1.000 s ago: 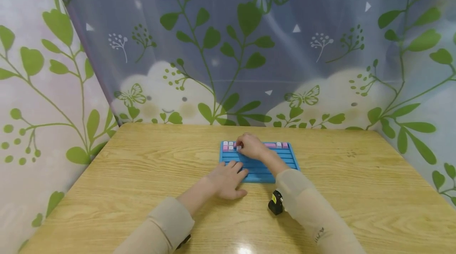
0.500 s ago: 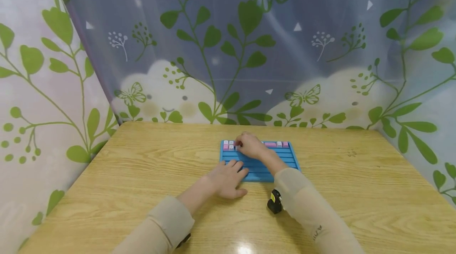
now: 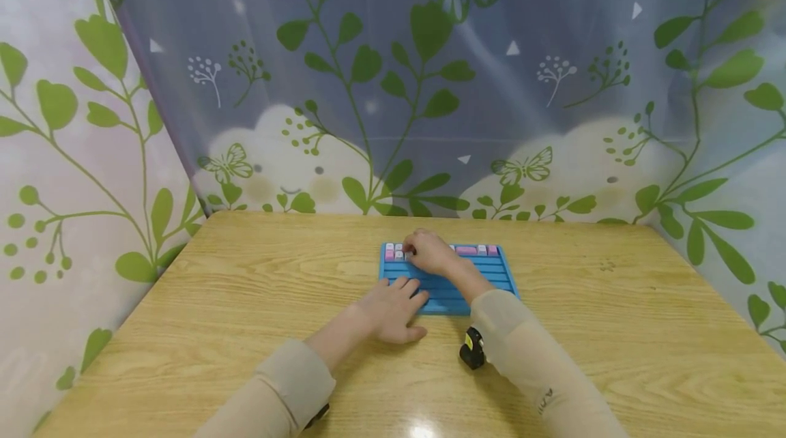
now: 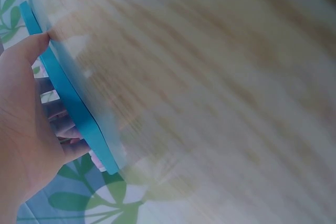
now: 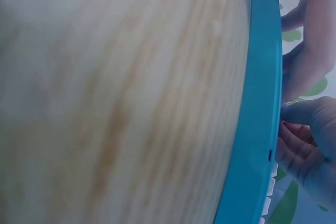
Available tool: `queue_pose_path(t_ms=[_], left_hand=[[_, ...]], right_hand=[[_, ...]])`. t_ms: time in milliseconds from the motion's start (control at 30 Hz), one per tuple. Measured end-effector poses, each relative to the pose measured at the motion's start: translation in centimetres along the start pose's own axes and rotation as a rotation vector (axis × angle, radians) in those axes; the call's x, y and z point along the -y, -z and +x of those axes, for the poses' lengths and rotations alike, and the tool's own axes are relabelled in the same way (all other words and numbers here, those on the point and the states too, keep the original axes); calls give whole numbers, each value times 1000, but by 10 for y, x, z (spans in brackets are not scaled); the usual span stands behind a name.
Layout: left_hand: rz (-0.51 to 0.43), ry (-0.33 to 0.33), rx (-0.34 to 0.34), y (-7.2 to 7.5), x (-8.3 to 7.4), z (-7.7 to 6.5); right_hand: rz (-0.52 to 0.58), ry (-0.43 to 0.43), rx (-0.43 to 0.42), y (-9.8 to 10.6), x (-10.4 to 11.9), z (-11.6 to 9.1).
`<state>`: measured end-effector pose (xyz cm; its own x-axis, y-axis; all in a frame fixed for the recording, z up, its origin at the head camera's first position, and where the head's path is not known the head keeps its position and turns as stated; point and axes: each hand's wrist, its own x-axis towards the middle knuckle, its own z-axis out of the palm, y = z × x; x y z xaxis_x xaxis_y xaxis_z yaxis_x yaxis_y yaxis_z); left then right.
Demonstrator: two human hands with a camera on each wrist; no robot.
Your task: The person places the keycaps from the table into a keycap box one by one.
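A blue keyboard-shaped tray (image 3: 451, 304) with ridged rows lies on the table. Small pink and white keycaps (image 3: 389, 255) sit along its two far rows, with a long pink keycap (image 3: 466, 251) right of centre. My left hand (image 3: 393, 312) rests spread on the tray's near left corner, its thumb at the near edge. My right hand (image 3: 432, 252) reaches over the far rows, thumb and fingers curled together at a keycap that they mostly hide. In the right wrist view the right hand (image 5: 315, 140) bends down behind the tray wall (image 5: 257, 103).
The wooden table (image 3: 264, 267) surrounds the tray on all sides. A fabric backdrop (image 3: 393, 83) with leaves and butterflies stands behind it. A black wrist camera (image 3: 472, 348) hangs under the right sleeve.
My right hand has shifted very slightly left along the keycap rows, covering more of the keycap at its fingertips. The left hand and tray stay in place.
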<state>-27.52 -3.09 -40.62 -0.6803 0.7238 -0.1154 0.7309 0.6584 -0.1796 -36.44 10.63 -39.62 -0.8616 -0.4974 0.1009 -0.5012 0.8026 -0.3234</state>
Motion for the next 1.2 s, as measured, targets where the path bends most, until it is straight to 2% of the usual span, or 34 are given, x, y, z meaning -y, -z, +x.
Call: queue_pose_path(t_ms=[400,633,767,967,1100,1200], left_hand=[[-3,-14,3,-2,-2,6],[-32,2,26,2,4,7],[-97,14,48,4,8,5],[-156,31,51,6,12,1],[-186,45,58,7,13,-1],[-179,51,51,7,18,-2]], right_hand=[[-18,-7,-23,3,-6,-8],[-23,17,-32,14,-15,-28],[-28,31,16,17,-20,-49],[-57,81,153,27,-18,-78],[-69,134,206,37,-11,-92],[-45,143,256,45,-6,-98]])
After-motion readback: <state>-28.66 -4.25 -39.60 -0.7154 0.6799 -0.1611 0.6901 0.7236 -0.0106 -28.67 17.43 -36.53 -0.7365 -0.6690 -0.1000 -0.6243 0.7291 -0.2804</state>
